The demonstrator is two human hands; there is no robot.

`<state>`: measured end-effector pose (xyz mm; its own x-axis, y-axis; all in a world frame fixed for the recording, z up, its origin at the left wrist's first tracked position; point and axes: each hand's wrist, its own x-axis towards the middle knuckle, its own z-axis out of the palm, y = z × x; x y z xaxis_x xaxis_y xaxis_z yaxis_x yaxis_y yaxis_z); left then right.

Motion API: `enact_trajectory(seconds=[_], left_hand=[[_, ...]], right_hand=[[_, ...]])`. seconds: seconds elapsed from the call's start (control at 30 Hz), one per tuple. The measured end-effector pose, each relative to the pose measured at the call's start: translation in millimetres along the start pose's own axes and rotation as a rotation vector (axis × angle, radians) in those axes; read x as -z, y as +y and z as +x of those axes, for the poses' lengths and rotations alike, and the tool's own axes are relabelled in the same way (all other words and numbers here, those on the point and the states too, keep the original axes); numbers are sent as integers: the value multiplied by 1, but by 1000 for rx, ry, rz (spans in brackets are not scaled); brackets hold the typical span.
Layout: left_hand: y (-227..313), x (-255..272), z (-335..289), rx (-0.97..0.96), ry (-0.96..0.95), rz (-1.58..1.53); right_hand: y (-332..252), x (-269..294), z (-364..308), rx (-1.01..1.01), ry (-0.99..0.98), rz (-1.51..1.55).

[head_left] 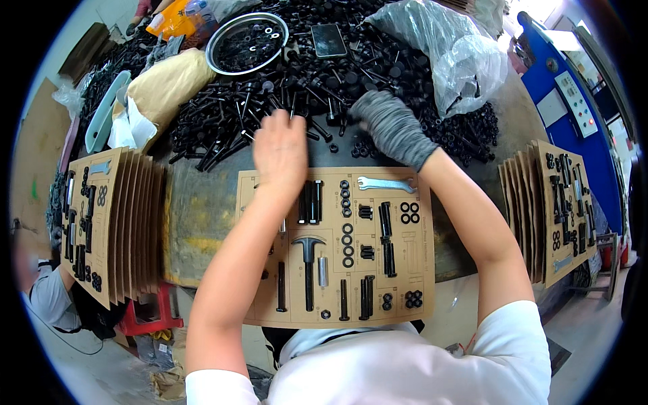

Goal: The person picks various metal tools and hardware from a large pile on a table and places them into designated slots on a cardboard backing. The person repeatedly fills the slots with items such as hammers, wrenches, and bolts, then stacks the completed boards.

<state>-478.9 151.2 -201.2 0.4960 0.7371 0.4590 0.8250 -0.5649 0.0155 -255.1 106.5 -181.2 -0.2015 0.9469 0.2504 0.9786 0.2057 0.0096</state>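
My bare left hand is at the near edge of a heap of black bolts, its fingers bent down and drawn together among the bolts. What they hold is hidden. My right hand, in a grey striped glove, curls over the heap beside some loose nuts; its fingertips are partly hidden. Below both hands lies a brown cardboard sheet with hardware fixed in rows. It carries a silver open-end wrench, a black T-shaped bolt, a silver rod, long bolts and black washers. My left forearm covers its left part.
Upright stacks of filled cardboard sheets stand at left and right. Behind the heap are a round metal tray, a phone and a clear plastic bag. A brown paper sack lies at left. Another person's sleeve shows there.
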Motion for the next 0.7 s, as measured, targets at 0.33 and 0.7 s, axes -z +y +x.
enact_trajectory(seconds=[0.33,0.7], left_hand=[[-8,51,-13,221,-67,-169],[153,62,-101,-177,-445,-964]], right_hand=[[0,97,-153,-304,-60,790],[-74,55,-276,-795,129,747]])
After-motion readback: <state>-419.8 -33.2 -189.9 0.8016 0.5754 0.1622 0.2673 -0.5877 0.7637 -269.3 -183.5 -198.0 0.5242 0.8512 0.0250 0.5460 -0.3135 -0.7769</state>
